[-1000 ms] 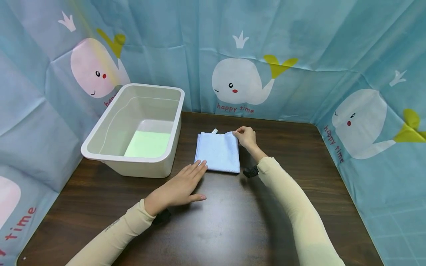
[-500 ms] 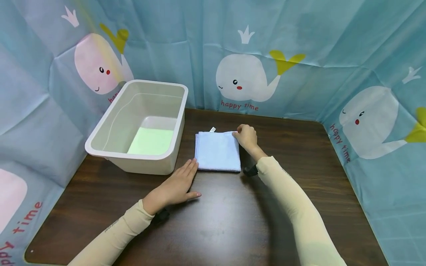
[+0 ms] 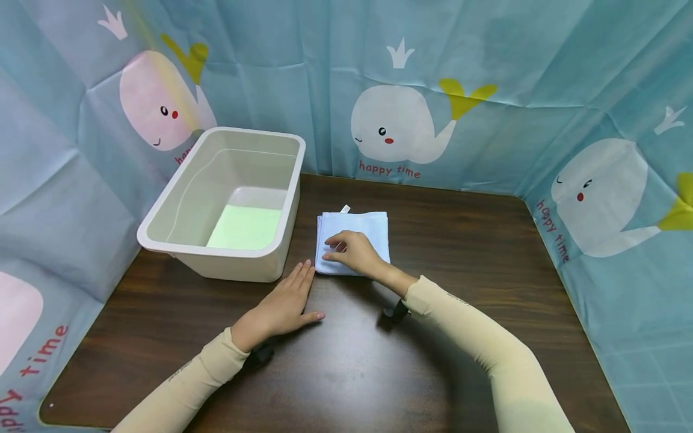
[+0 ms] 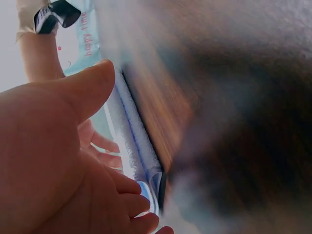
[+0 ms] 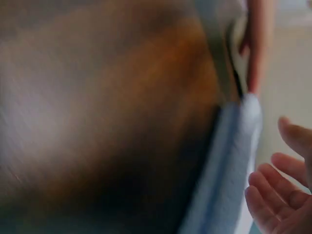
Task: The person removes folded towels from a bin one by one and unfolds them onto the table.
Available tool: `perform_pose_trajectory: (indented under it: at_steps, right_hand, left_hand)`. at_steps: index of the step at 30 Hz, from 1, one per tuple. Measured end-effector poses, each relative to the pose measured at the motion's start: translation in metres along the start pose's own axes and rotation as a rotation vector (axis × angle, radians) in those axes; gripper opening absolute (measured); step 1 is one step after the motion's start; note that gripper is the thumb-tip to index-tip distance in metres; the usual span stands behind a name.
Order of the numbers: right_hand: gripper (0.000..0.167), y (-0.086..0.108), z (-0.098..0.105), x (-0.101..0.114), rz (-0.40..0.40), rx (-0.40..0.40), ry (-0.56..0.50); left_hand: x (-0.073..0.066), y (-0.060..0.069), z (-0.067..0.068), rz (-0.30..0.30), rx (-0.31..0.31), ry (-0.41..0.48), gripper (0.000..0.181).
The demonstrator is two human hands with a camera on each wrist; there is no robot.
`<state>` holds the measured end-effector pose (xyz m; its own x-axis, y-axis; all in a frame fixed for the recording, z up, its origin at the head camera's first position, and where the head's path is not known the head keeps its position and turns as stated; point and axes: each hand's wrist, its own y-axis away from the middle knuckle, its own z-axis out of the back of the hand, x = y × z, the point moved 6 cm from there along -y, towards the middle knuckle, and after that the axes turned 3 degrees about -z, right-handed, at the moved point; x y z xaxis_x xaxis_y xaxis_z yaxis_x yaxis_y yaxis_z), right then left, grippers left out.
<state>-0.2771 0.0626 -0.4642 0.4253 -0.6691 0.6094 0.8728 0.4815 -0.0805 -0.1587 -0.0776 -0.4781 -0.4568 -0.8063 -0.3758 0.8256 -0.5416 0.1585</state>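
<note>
Head view, centre: a folded blue cloth (image 3: 360,222) lies on the table (image 3: 433,367). The right hand (image 3: 354,251) is over it, thumb and fingertips parted, gripping nothing; the left hand (image 3: 281,305) lies flat, fingers straight, at the cloth's lower-left corner, contact unclear. A sideways brush from either hand could skew the loose-looking layers. Count: two hands, well-separated wrists, one folded bundle, one white tag (image 3: 345,209), and, upper left, one bin (image 3: 230,266) containing one pale-green sheet (image 3: 246,228).
</note>
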Motion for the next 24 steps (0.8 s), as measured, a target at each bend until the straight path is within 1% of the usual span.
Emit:
perform_pose_trajectory:
  at_steps: [1, 3, 5, 7, 9, 11, 15, 18, 20, 24]
  right_hand:
    - [0.041, 0.003, -0.006, 0.004, 0.026, 0.023, 0.022]
    - [0.044, 0.006, -0.016, 0.009, 0.086, 0.037, 0.111]
    - [0.047, 0.009, -0.022, 0.013, 0.127, 0.029, 0.208]
    - [0.045, 0.011, -0.025, 0.015, 0.152, 0.003, 0.291]
    - [0.040, 0.012, -0.026, 0.015, 0.158, -0.018, 0.326]
    - [0.032, 0.012, -0.024, 0.015, 0.153, -0.039, 0.321]
    - [0.021, 0.012, -0.018, 0.013, 0.121, -0.100, 0.245]
    - [0.019, 0.012, -0.014, 0.011, 0.087, -0.141, 0.174]
    - [0.019, 0.011, -0.012, 0.010, 0.071, -0.160, 0.145]
    - [0.019, 0.010, -0.010, 0.010, 0.059, -0.178, 0.134]
  left_hand:
    - [0.000, 0.000, 0.000, -0.001, -0.003, 0.003, 0.095]
    - [0.001, 0.001, -0.001, 0.003, 0.002, 0.003, 0.095]
    - [0.000, 0.001, -0.002, 0.006, 0.010, 0.007, 0.094]
    - [0.000, 0.002, -0.002, 0.010, 0.020, 0.015, 0.093]
    - [0.000, 0.002, -0.003, 0.015, 0.032, 0.016, 0.093]
    - [-0.001, 0.003, -0.004, 0.016, 0.038, 0.019, 0.093]
    - [-0.001, 0.001, -0.005, 0.007, 0.034, 0.003, 0.093]
    - [-0.001, -0.002, -0.005, -0.004, 0.030, -0.021, 0.093]
    - [-0.001, -0.004, -0.006, -0.007, 0.029, -0.031, 0.094]
    - [-0.004, -0.008, -0.006, -0.022, 0.027, -0.046, 0.094]
